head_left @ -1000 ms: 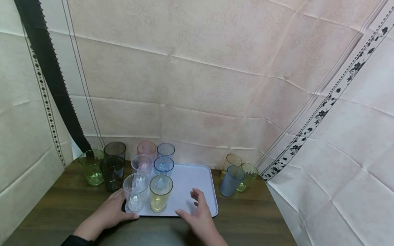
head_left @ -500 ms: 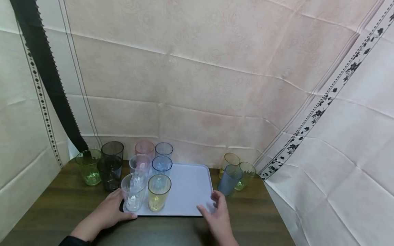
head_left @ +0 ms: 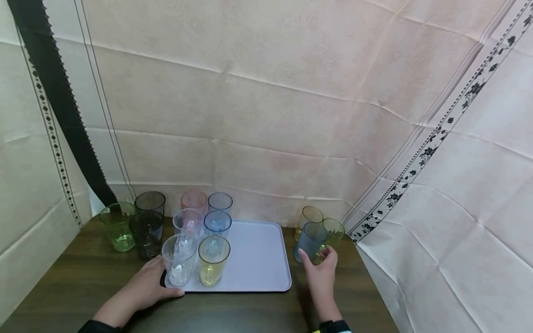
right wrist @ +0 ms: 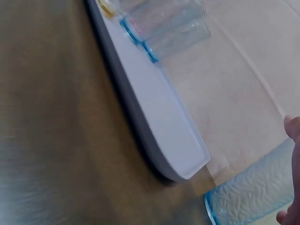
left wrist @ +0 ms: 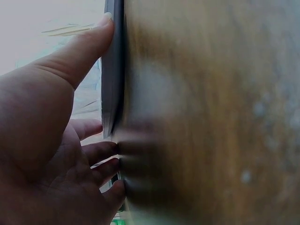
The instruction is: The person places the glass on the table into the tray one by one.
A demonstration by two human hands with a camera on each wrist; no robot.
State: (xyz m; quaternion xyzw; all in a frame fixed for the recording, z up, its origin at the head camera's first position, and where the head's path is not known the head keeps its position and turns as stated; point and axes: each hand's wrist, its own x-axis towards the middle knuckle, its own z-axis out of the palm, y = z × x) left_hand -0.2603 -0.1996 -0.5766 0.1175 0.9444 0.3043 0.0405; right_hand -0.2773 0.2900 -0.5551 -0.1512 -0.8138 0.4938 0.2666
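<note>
My left hand (head_left: 147, 286) holds the front left corner of the white tray (head_left: 260, 259), thumb along its front edge and fingers at its left side. In the left wrist view, the thumb (left wrist: 89, 47) lies against the tray's rim (left wrist: 112, 84). On the tray's left part stand several glasses, among them a clear glass (head_left: 180, 261) and a yellow glass (head_left: 212, 263). My right hand (head_left: 322, 273) is at the blue glass (head_left: 310, 240), thumb and fingers spread about its near side. Whether they touch it cannot be told. The blue glass (right wrist: 253, 192) has a rippled surface in the right wrist view.
Beyond the blue glass stand an amber glass (head_left: 308, 217) and a green glass (head_left: 334, 229). Left of the tray are another green glass (head_left: 120, 231) and dark glasses (head_left: 147, 231). Patterned cloth (head_left: 233, 115) hangs behind the wooden table (head_left: 233, 314).
My right hand has moved right from over the tray, past its right edge, to the blue glass. The left hand has stayed at the tray's corner.
</note>
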